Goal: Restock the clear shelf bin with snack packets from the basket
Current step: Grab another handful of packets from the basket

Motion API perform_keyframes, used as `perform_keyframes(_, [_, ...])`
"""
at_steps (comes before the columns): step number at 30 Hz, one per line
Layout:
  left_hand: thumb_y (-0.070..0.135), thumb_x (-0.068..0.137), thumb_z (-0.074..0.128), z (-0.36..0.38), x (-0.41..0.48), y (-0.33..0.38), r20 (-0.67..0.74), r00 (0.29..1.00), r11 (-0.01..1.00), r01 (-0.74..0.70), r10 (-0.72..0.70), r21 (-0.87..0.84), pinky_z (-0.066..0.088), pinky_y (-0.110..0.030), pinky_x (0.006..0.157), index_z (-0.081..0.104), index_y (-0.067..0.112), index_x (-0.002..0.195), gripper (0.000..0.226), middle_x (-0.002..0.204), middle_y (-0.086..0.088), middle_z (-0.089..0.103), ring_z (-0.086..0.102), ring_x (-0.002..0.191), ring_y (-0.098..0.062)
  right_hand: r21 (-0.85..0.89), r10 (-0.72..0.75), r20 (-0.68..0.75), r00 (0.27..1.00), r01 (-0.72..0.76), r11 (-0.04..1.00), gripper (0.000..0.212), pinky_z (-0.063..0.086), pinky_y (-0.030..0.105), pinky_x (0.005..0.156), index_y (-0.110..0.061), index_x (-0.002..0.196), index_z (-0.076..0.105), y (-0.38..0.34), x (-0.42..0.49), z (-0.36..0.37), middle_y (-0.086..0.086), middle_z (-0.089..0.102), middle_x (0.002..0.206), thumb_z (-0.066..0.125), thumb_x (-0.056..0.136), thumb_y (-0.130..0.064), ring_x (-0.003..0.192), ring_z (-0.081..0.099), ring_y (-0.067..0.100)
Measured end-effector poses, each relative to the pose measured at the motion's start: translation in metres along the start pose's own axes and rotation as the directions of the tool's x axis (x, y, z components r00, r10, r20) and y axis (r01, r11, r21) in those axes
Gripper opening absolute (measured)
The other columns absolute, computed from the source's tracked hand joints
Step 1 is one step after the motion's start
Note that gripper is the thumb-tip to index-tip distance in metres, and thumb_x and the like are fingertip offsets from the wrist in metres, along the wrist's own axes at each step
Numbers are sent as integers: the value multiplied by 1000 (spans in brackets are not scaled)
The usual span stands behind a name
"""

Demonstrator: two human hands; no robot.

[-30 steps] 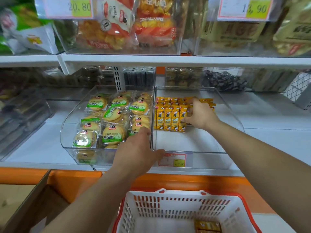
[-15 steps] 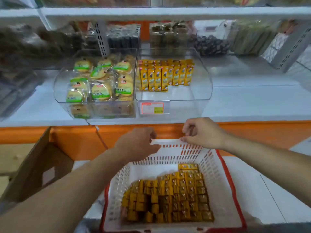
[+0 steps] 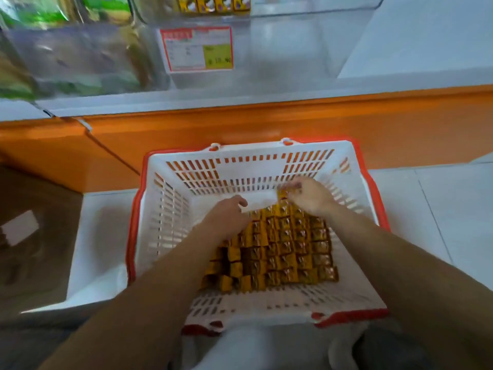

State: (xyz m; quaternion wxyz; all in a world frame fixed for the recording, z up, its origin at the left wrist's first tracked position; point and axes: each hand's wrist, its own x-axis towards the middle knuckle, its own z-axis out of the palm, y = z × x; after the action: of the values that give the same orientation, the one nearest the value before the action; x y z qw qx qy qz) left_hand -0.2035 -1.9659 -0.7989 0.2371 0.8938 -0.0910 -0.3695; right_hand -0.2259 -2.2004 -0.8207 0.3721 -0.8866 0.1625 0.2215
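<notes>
A white basket with a red rim (image 3: 266,303) stands on the floor below me. Several yellow-orange snack packets (image 3: 288,252) lie in rows on its floor. My left hand (image 3: 226,218) reaches down over the left end of the rows with its fingers bent; the fingertips are hidden. My right hand (image 3: 310,196) is at the far row, its fingers curled round some packets there. The clear shelf bin (image 3: 293,49) shows at the top of the view, with a red-framed price tag (image 3: 197,49) on its front and a few yellow packets (image 3: 213,2) inside.
An orange shelf base (image 3: 266,121) runs right behind the basket. A second clear bin with green-labelled cakes (image 3: 66,49) stands left of the first. A brown cardboard box (image 3: 29,236) is on the left. White floor tiles (image 3: 440,209) lie to the right.
Both hands have come down from the shelf bin, past the basket's far rim, into the basket. My view has tilted down onto the basket, and the right hand now grips packets.
</notes>
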Motion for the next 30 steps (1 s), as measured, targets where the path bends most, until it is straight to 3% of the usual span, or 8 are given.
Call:
perform_keyframes(2, [39, 96, 65, 7, 21, -3, 12, 1000, 998, -13, 14, -58, 43, -22, 64, 55, 26, 134, 41, 123, 4, 58, 57, 92, -11, -90, 2, -13, 1000, -3, 996, 18, 54, 30, 83, -29, 107, 67, 8, 12, 7, -1, 63, 125, 60, 93, -20, 99, 66, 19])
perform_keyframes(7, [19, 98, 62, 19, 63, -5, 205, 978, 967, 24, 30, -253, 48, -26, 85, 48, 27, 145, 49, 143, -3, 54, 55, 114, -16, -337, 99, -7, 995, -95, 937, 54, 43, 43, 107, -26, 140, 51, 22, 29, 19, 12, 45, 142, 59, 89, -42, 124, 51, 34])
perform_keyframes(11, [10, 100, 52, 21, 78, -5, 410, 908, 965, 31, 82, -262, 42, -16, 78, 47, 26, 148, 51, 152, -4, 48, 48, 121, -13, -480, 114, 1, 993, -100, 872, 63, 28, 45, 114, -22, 148, 41, 25, 31, 27, 15, 38, 153, 49, 92, -52, 138, 37, 37])
perform_keyframes(14, [11, 99, 58, 16, 83, -12, 485, 867, 975, 1, 110, -222, 39, -26, 101, 43, 29, 152, 58, 157, -3, 43, 43, 136, -17, -504, 162, 76, 984, -102, 858, 62, 22, 46, 118, -15, 148, 40, 25, 37, 20, 16, 33, 157, 50, 92, -41, 144, 28, 37])
perform_keyframes(16, [19, 100, 61, 13, 83, -17, 506, 853, 983, -36, 124, -180, 34, -34, 114, 41, 32, 153, 58, 158, -1, 43, 40, 143, -20, -504, 174, 104, 979, -99, 858, 61, 28, 47, 115, -17, 147, 42, 23, 39, 17, 15, 32, 156, 52, 90, -37, 141, 32, 36])
perform_keyframes(19, [32, 100, 62, 12, 85, -24, 516, 844, 986, -75, 144, -151, 31, -34, 111, 41, 37, 152, 56, 157, 1, 43, 41, 142, -20, -454, 200, 145, 969, -115, 883, 59, 37, 47, 110, -21, 146, 39, 20, 38, 17, 12, 31, 154, 54, 91, -37, 134, 41, 36])
perform_keyframes(23, [48, 95, 65, 13, 89, -35, 500, 852, 983, -88, 157, -159, 31, -34, 105, 43, 38, 150, 61, 152, -4, 46, 43, 133, -19, -409, 116, 97, 988, -67, 910, 35, 49, 41, 93, -21, 122, 58, 18, 41, 12, 9, 61, 123, 60, 88, -30, 106, 57, 25])
perform_keyframes(30, [60, 80, 76, 16, 93, -41, 388, 916, 988, -44, 99, -148, 38, -33, 98, 57, 28, 139, 69, 138, 0, 57, 54, 120, -16, -283, 127, 132, 983, -85, 955, 39, 39, 26, 63, -21, 125, 54, 23, 45, 12, 0, 56, 109, 65, 88, -24, 86, 52, 13])
